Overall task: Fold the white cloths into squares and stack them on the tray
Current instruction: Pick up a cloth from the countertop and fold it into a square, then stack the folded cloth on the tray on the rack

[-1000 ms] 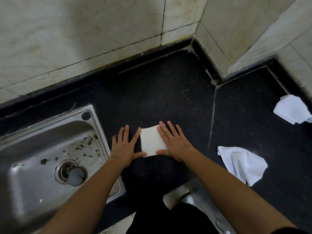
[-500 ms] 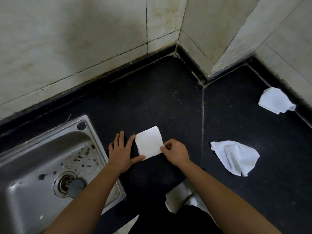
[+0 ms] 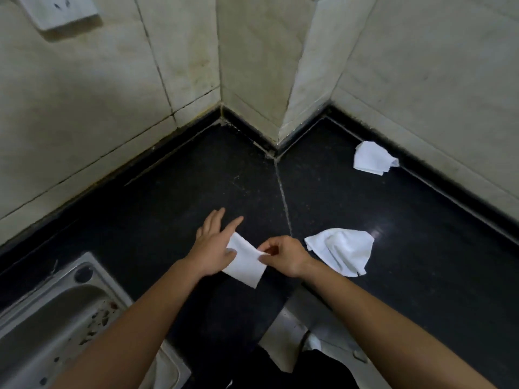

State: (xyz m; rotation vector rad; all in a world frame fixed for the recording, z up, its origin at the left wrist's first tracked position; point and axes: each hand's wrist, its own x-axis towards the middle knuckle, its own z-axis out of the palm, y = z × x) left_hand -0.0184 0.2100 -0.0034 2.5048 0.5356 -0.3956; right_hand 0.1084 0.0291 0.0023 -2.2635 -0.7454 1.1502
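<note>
A small folded white cloth (image 3: 245, 262) is lifted just above the black counter (image 3: 168, 220) in the middle of the view. My right hand (image 3: 283, 255) pinches its right edge between thumb and fingers. My left hand (image 3: 213, 244) lies against the cloth's left side with straight fingers, thumb on top of it. A crumpled white cloth (image 3: 342, 249) lies just right of my right hand. Another crumpled white cloth (image 3: 372, 161) lies farther back near the right wall. No tray is clearly in view.
A steel sink (image 3: 56, 332) with dirt specks sits at the lower left. Tiled walls meet in a corner behind the counter. A wall socket (image 3: 59, 9) is at the top left. A pale object (image 3: 286, 338) shows below the counter edge, partly hidden.
My right hand went from lying flat on the folded cloth to pinching its right edge and lifting it. The cloth now tilts off the counter. The view has swung up and left.
</note>
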